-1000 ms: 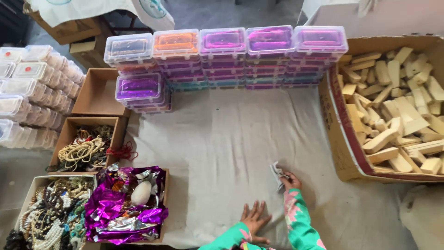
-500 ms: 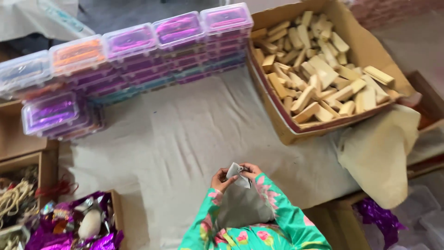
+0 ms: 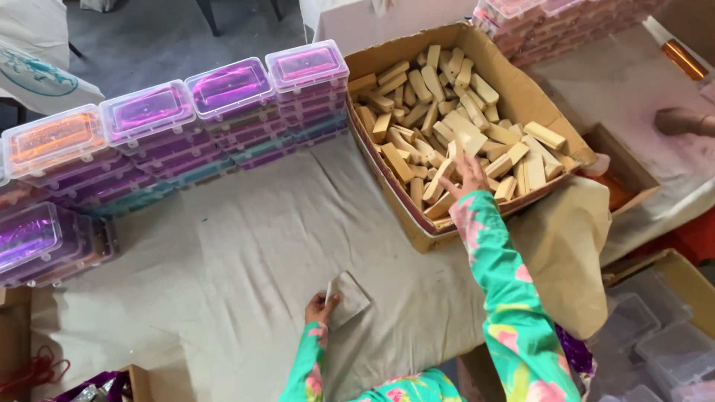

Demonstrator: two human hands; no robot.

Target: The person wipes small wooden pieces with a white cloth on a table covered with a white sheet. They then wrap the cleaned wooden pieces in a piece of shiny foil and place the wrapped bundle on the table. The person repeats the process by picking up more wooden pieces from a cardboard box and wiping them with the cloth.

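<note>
A: What is the left hand (image 3: 319, 307) holding?

B: A small flat grey pouch (image 3: 345, 299). The fingers pinch one corner of it, and the rest lies on the grey cloth (image 3: 223, 253) over the worktop, near the front edge. I think holding a corner keeps it ready to open.

A: And the right hand (image 3: 468, 173)?

B: It reaches into the big cardboard box (image 3: 417, 223) at the right side of the worktop. The fingers are spread over the wooden blocks (image 3: 447, 126). They touch the top ones near the front wall of the box. I cannot tell if they have hold of one.

A: Why is the box so near?

B: It looks like the box sits close so the arm in the green flowery sleeve (image 3: 506, 298) can reach it without the person getting up.

A: What are the shiny boxes at the back?

B: Clear plastic cases (image 3: 223, 85) with purple and orange things inside. They stand in neat stacks along the back edge of the cloth, like a low wall. More stacks sit at the left edge. That leaves the middle of the cloth open for work.

A: Anything else?

B: Empty clear cases (image 3: 655, 327) lie at the lower right, past the worktop. Another person's hand (image 3: 681, 121) shows at the far right, well apart from the box.
</note>
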